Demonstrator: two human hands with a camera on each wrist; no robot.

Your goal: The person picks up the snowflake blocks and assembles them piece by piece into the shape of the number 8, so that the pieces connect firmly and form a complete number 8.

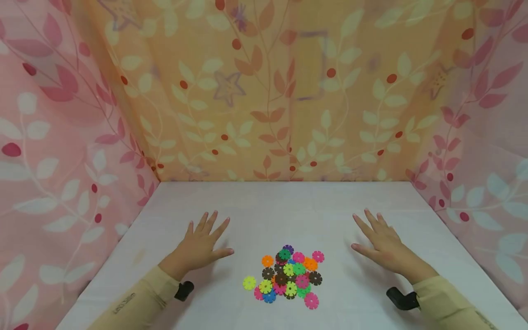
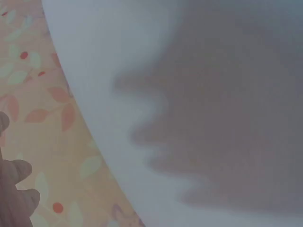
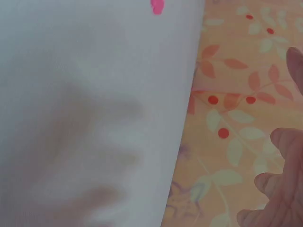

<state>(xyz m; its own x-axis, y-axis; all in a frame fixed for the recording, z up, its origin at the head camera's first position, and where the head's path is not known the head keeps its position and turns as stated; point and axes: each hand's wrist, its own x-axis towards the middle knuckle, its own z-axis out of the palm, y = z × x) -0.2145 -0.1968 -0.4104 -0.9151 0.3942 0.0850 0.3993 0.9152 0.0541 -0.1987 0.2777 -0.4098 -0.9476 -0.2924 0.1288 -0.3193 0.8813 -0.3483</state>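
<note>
Several flat, notched plastic discs, like snowflake building discs [image 1: 288,269], lie in a loose pile at the front middle of the white table. They are pink, yellow, green, orange, brown, blue and purple. To the left of the pile my left hand [image 1: 200,247] hovers with spread fingers and holds nothing. My right hand [image 1: 381,247] is held out on the pile's other side, fingers spread and likewise holding nothing. Fingertips of the left hand [image 2: 19,194] show at the edge of the left wrist view, above a hand shadow. In the right wrist view the right hand [image 3: 279,184] shows at the edge.
A yellow disc [image 1: 249,283] lies a little apart on the pile's left, and a pink disc [image 1: 311,300] at its front right. The white table [image 1: 284,206] meets patterned cloth walls [image 1: 268,114] at the back and both sides. Black wrist mounts [image 1: 402,299] jut from the sleeves.
</note>
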